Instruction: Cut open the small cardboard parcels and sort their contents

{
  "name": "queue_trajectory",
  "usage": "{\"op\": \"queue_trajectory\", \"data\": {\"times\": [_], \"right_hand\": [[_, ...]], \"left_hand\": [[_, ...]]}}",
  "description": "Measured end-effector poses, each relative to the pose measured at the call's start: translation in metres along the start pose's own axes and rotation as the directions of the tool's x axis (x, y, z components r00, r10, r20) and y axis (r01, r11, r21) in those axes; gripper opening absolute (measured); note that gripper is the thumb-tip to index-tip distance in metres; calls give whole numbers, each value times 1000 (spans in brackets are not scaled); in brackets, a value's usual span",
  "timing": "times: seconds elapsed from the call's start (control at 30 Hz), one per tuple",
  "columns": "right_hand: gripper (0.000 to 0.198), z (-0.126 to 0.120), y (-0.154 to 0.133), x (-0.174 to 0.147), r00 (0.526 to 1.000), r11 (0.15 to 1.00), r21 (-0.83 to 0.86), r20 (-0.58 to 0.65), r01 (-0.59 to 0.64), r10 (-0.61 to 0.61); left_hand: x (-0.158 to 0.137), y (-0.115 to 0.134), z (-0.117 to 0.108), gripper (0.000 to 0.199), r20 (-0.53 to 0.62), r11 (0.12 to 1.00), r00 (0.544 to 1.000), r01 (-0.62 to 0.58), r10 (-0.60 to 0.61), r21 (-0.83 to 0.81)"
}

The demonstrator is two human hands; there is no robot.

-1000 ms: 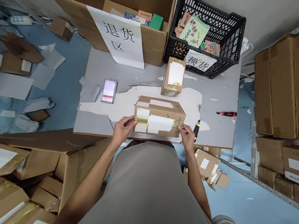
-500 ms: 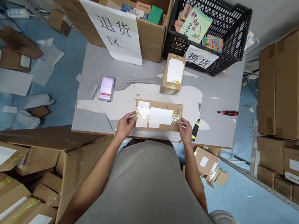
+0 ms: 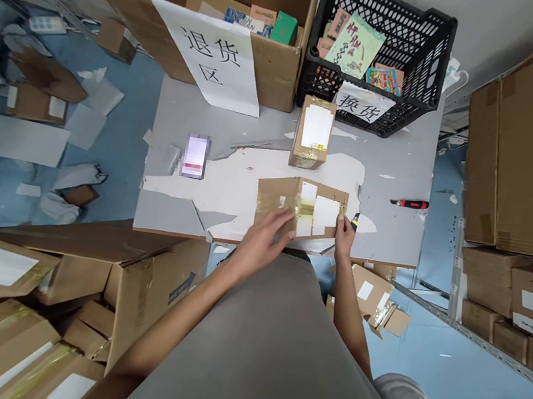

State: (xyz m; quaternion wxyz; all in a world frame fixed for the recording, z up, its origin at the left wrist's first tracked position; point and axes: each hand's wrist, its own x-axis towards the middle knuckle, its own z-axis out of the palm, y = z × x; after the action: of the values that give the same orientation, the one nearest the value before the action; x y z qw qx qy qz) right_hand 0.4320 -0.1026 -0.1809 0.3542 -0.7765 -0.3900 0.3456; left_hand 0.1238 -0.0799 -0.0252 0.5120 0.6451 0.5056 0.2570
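On the table in front of me is a taped cardboard box (image 3: 321,218) with white labels, turned so that a plain brown side shows at its left. My right hand (image 3: 344,237) grips its right end, thumb on the near edge. My left hand (image 3: 265,240) lies at the front of the brown side with the fingers stretched out. Just past my right hand pokes the tip of a yellow and black utility knife (image 3: 355,221), mostly hidden. A second small cardboard box (image 3: 309,159) stands behind the one I hold.
At the back stand a big carton (image 3: 279,73) and a black crate (image 3: 386,114) with booklets, both with paper signs. A phone (image 3: 195,156) lies left, a red and black utility knife (image 3: 410,203) right. Boxes fill a large carton (image 3: 159,284) at lower left; stacked cartons (image 3: 521,152) stand right.
The box has shifted right and turned, so a plain brown side now shows. My left hand has left its left end and moved right over its front; my right hand still holds the right end.
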Motion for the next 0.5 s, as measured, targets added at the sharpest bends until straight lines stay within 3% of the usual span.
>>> {"op": "queue_trajectory", "data": {"times": [0.1, 0.2, 0.37, 0.5], "right_hand": [[87, -6, 10, 9, 991, 995, 22, -92, -96, 98], [85, -10, 17, 15, 986, 991, 30, -101, -130, 133], [85, -12, 17, 16, 986, 991, 20, -103, -130, 131], [85, -9, 5, 8, 991, 995, -39, -109, -88, 83]], "left_hand": [[6, 15, 16, 54, 164, 996, 983, -84, 85, -11], [11, 18, 31, 57, 242, 990, 960, -140, 140, -17], [10, 16, 45, 67, 272, 974, 943, -215, 189, 67], [0, 13, 35, 75, 234, 959, 960, -204, 155, 199]]}}
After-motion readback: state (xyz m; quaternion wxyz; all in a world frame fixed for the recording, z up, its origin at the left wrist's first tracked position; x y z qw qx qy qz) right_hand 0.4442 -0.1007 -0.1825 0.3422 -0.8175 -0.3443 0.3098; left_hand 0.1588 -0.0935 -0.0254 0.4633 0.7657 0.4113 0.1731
